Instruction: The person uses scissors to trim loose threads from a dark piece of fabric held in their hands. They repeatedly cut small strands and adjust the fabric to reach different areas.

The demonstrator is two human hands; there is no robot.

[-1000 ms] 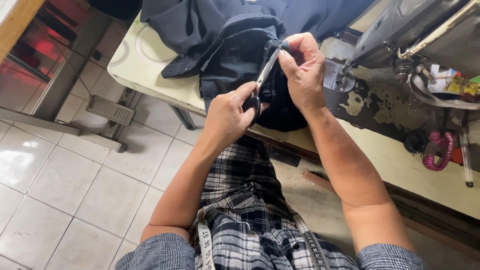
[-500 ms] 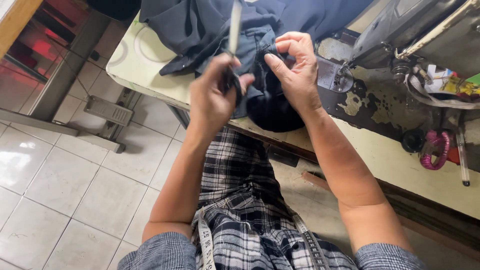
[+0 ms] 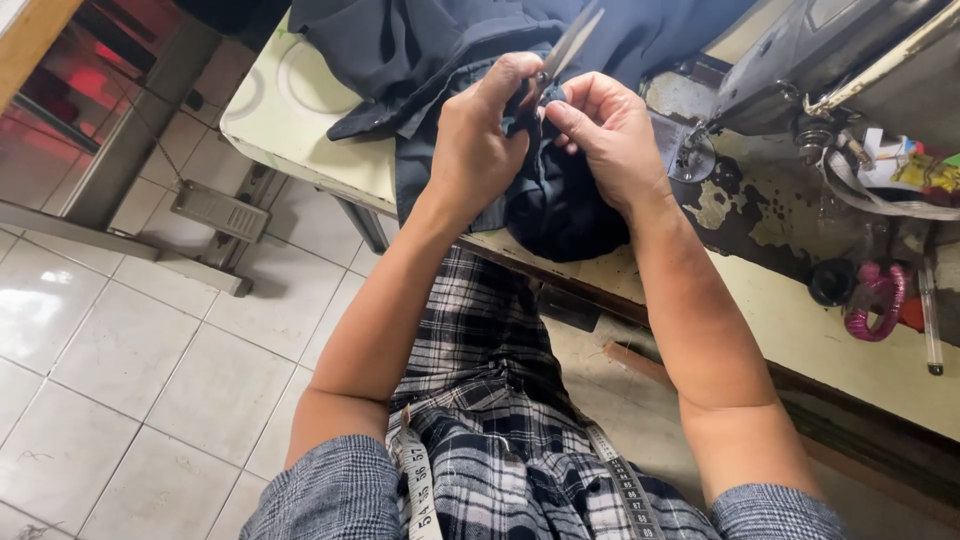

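Your left hand grips the scissors, blades pointing to one o'clock; your right hand pinches the dark cloth just beside them.

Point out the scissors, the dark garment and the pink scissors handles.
Steel scissors [image 3: 570, 45], head view, on the blades.
Dark navy fabric garment [image 3: 400, 40], head view, on a fold.
Pink plastic scissors handles [image 3: 875, 310], head view, on a loop.

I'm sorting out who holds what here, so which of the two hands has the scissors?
The left hand grips the grey metal scissors, blades pointing up. The right hand only pinches the dark navy fabric.
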